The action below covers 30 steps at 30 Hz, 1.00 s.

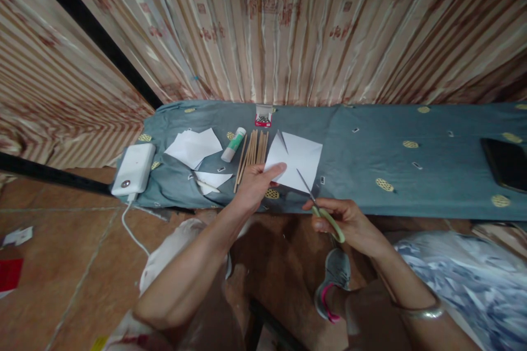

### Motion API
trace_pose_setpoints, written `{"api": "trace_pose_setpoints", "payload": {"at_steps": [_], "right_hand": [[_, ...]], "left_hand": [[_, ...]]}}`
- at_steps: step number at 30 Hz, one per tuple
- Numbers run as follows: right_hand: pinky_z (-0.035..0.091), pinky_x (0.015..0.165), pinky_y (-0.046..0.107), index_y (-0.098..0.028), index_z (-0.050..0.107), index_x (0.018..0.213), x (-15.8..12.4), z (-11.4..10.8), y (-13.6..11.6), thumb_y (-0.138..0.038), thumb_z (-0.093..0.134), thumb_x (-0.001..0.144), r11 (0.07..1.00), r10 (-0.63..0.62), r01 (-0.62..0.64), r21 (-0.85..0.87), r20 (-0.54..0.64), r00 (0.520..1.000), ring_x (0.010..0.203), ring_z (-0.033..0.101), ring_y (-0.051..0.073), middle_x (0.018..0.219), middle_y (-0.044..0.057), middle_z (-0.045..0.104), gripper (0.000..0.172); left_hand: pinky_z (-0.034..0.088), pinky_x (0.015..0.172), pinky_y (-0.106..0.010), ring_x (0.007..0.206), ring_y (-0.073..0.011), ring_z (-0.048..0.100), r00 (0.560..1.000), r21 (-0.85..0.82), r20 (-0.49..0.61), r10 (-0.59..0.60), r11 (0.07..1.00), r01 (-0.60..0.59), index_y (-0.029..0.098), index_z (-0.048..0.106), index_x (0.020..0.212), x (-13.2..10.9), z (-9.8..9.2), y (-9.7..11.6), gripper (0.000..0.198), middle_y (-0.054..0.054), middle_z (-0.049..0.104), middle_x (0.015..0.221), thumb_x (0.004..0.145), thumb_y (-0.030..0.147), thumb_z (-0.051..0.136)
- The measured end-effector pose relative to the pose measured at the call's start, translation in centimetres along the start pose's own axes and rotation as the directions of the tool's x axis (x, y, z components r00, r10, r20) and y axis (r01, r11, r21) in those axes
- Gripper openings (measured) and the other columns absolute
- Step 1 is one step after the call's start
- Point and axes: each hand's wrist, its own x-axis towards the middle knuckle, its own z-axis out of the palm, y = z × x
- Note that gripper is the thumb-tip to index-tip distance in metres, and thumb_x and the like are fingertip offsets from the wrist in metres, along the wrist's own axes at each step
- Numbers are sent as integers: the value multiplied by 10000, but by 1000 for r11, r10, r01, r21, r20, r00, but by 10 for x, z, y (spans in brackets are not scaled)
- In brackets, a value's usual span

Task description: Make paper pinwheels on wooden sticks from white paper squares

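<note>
My left hand (256, 184) pinches the lower left edge of a white sheet of paper (302, 156), thumb on top. A slit shows near the sheet's upper left corner. My right hand (343, 222) grips a pair of scissors (328, 221) with pale green handles; the blades point up and left across the sheet's lower right part. Just beyond my left hand lie several thin wooden sticks (257, 148). A glue stick (234, 144) with a green and white label rests beside them. Further left are cut white paper pieces (193, 147) and a smaller paper scrap (214, 180).
A small red box (263, 117) of metal bits stands open at the back. A white power bank (134, 169) with a cable sits at the left end of the cloth-covered bench (362, 137). A black phone (506, 163) lies far right. A curtain (280, 38) hangs behind.
</note>
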Motion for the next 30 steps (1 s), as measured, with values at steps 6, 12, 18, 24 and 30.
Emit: {"api": "trace_pose_setpoints", "payload": {"at_steps": [6, 12, 18, 24, 30], "right_hand": [[338, 476, 215, -149, 701, 841, 1, 0, 1, -433, 837, 557, 999, 9, -9, 34, -6, 1000, 494, 408, 58, 559, -51, 534, 424], [370, 479, 212, -161, 706, 839, 1, -1, 2, -413, 849, 545, 998, 30, -30, 64, -9, 999, 478, 443, 58, 546, -57, 547, 413], [382, 464, 203, -157, 709, 802, 2, 0, 1, -380, 872, 512, 996, 51, -49, 79, -23, 998, 472, 470, 60, 537, -47, 572, 401], [401, 445, 191, -166, 713, 779, 2, 1, 3, -395, 870, 512, 992, 67, -62, 110, -41, 997, 451, 478, 55, 513, -49, 570, 385], [436, 459, 203, -167, 715, 787, 2, 0, 4, -413, 862, 523, 996, 60, -56, 76, -42, 997, 474, 498, 68, 553, -40, 580, 389]], "left_hand": [[517, 666, -303, 701, -186, 659, 1000, 14, 2, 3, 1000, -3, 181, 723, 695, -1, 2, -2, 332, -56, 722, 748, 571, 480, 796], [526, 682, -316, 700, -189, 655, 1000, 0, 6, 14, 1000, -14, 188, 720, 677, 0, 2, -3, 325, -54, 720, 739, 569, 484, 799], [522, 674, -308, 693, -184, 650, 1000, 0, -12, 7, 1000, -7, 183, 722, 678, 1, 1, -4, 345, -53, 720, 735, 551, 494, 803], [525, 691, -309, 701, -185, 650, 1000, 2, -7, 1, 1000, -1, 186, 723, 677, 1, 1, -3, 340, -49, 715, 728, 554, 494, 797], [523, 681, -303, 705, -184, 654, 1000, 8, -12, -4, 1000, 4, 186, 720, 681, 0, 2, -2, 337, -58, 721, 742, 560, 491, 794]]}}
